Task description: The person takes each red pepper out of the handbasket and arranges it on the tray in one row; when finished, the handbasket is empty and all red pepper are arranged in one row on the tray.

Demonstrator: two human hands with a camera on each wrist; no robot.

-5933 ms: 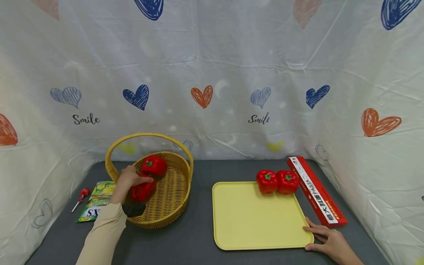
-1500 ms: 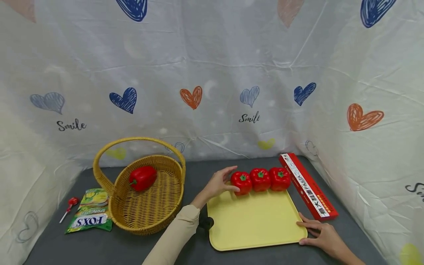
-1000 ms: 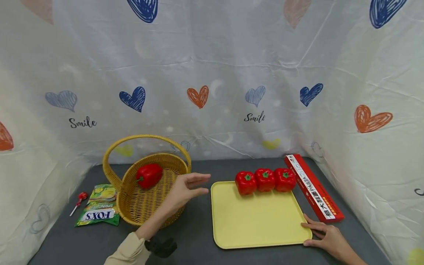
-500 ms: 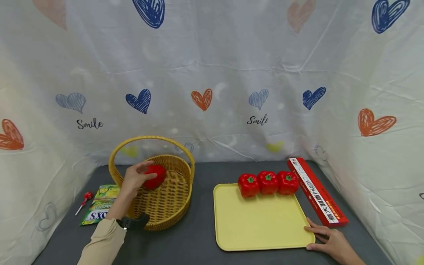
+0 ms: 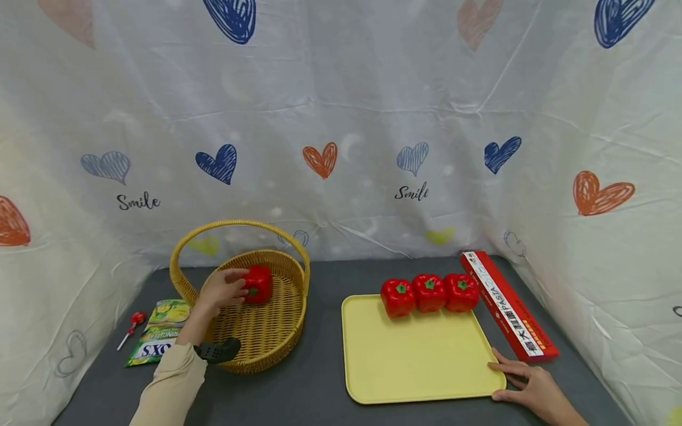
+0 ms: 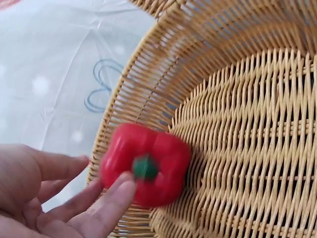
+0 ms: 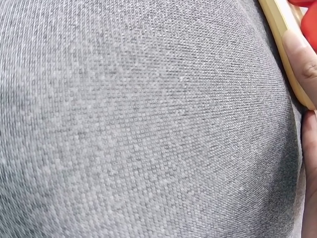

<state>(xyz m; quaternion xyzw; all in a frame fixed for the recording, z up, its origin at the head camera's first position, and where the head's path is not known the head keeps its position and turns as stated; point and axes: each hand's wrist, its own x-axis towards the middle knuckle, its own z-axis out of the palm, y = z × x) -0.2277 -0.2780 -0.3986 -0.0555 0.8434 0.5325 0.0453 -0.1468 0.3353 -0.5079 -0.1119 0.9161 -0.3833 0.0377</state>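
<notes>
A red bell pepper (image 5: pixel 259 284) lies inside the wicker basket (image 5: pixel 288 343), its green stem facing the near side. My left hand (image 5: pixel 221 290) reaches over the basket's left rim, fingertips right at the pepper. In the left wrist view, the thumb of the left hand (image 6: pixel 64 198) overlaps the pepper (image 6: pixel 166 173) beside its stem, the other fingers loosely extended at its left. My right hand (image 5: pixel 527 384) holds the near right corner of the yellow tray (image 5: pixel 415 361), thumb at the front edge and fingers on the right rim. Three red bell peppers (image 5: pixel 428 293) stand in a row along the tray's far edge.
A red pasta box (image 5: pixel 508 307) lies slanted right of the tray. Left of the basket are a green candy bag (image 5: pixel 160 331) and a red lollipop (image 5: pixel 137 319). The basket's tall handle (image 5: pixel 240 223) arches above it. A heart-printed cloth (image 5: pixel 362 118) hangs behind the grey table.
My left hand has let go of the third pepper on the tray and moved left to the basket. The pepper there has turned, its stem now facing nearer. The right hand stays at the tray corner.
</notes>
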